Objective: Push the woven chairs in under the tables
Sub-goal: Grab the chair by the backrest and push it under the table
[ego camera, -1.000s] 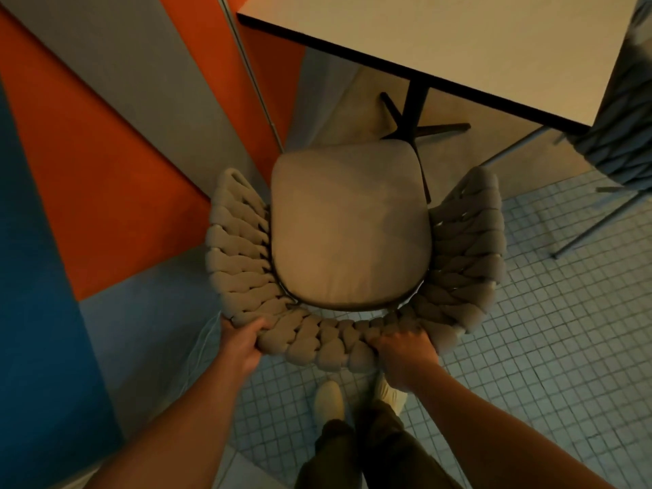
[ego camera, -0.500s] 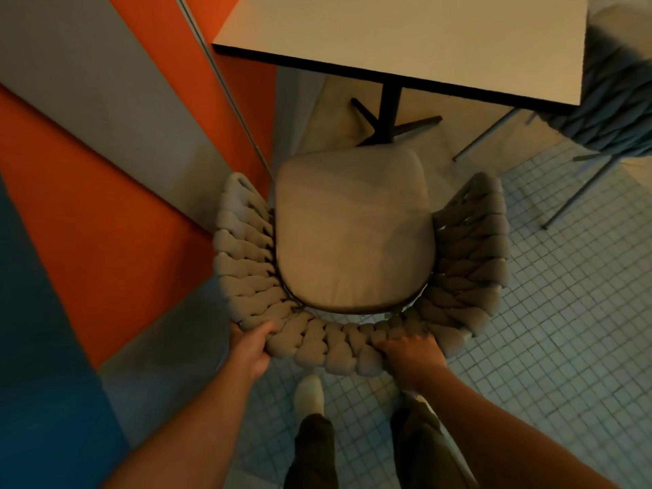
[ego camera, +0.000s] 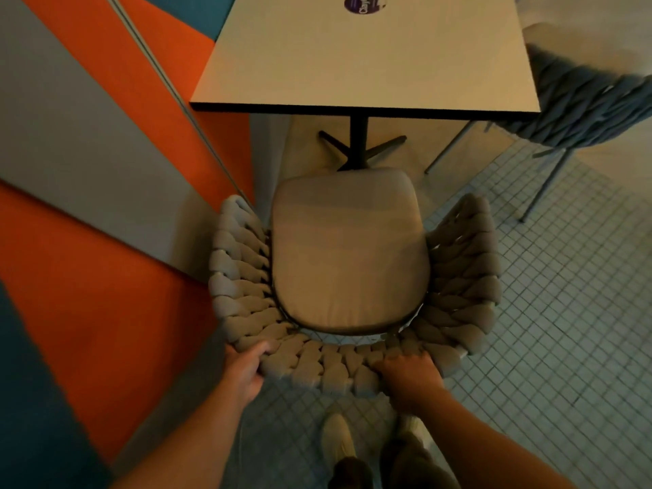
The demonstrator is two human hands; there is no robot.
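Note:
A beige woven chair [ego camera: 240, 277] with a tan seat cushion [ego camera: 349, 255] stands in front of me, facing a pale square table [ego camera: 367, 54] on a black pedestal base [ego camera: 360, 142]. My left hand [ego camera: 243, 372] grips the back rim of the chair at its left corner. My right hand [ego camera: 411, 379] grips the same rim right of centre, fingers curled over the weave. The front of the cushion lies short of the table's near edge, just over the pedestal foot.
A wall with orange, grey and blue panels [ego camera: 88, 206] runs close along the chair's left side. A blue-grey woven chair [ego camera: 585, 107] on thin metal legs stands at the table's right. Small white floor tiles [ego camera: 564, 312] spread right; my feet [ego camera: 337, 442] are behind the chair.
The chair has swung round to face the table squarely. The table now shows much more of its top. Both hands keep their hold on the back rim.

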